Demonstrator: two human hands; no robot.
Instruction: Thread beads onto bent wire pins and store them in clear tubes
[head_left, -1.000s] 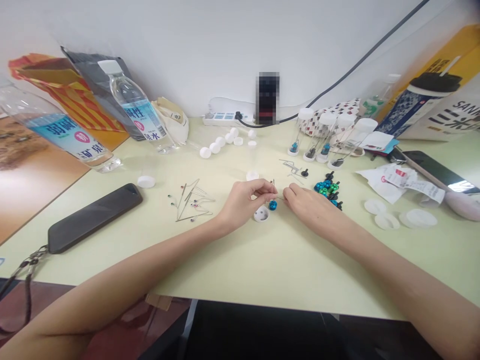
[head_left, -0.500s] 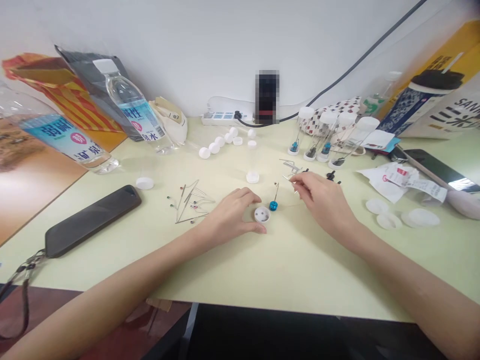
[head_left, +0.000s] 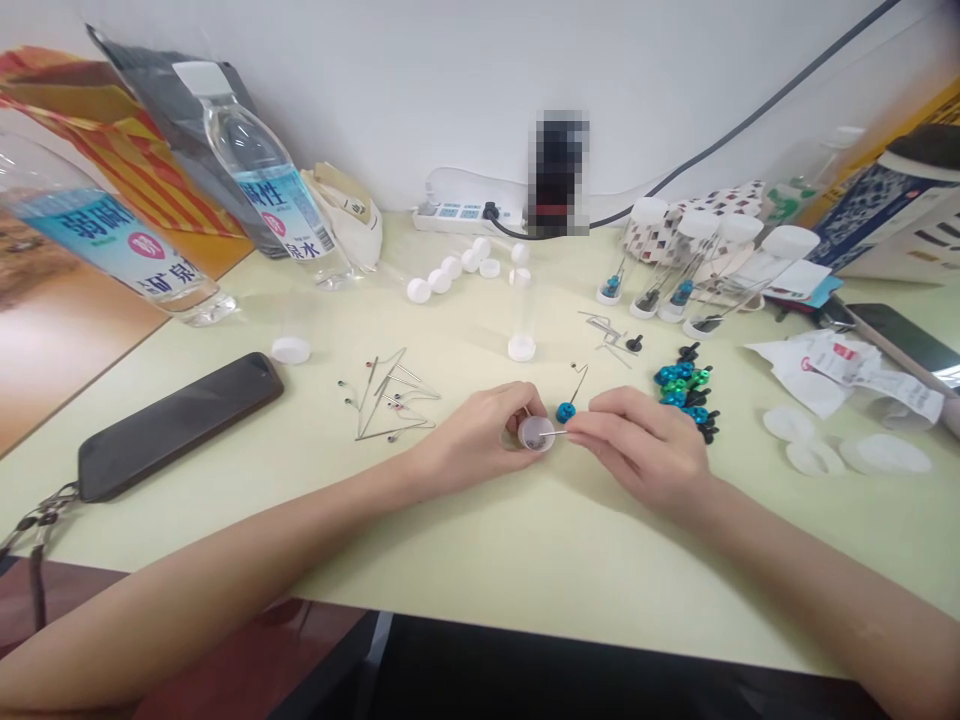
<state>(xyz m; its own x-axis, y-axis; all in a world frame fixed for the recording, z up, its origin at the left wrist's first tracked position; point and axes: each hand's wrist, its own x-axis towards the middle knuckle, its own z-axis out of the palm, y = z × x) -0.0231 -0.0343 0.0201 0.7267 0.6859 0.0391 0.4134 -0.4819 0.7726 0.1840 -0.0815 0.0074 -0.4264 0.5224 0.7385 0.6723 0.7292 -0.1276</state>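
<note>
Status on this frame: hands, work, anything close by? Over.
Left hand gripping small white cup. Right hand pinching thin rod, tip at cup's mouth. Blue knob close behind rod, possibly in the way.

The cap (head_left: 531, 428) is white, round and shallow, open side up, with small dark bits (head_left: 535, 443) inside; the rod (head_left: 555, 433) is thin, silvery, straight where it shows, running sideways, its left tip at the cap's mouth, its right end hidden; whether the tip touches the bits cannot be told; both are well in from the table's (head_left: 480, 540) front edge.
</note>
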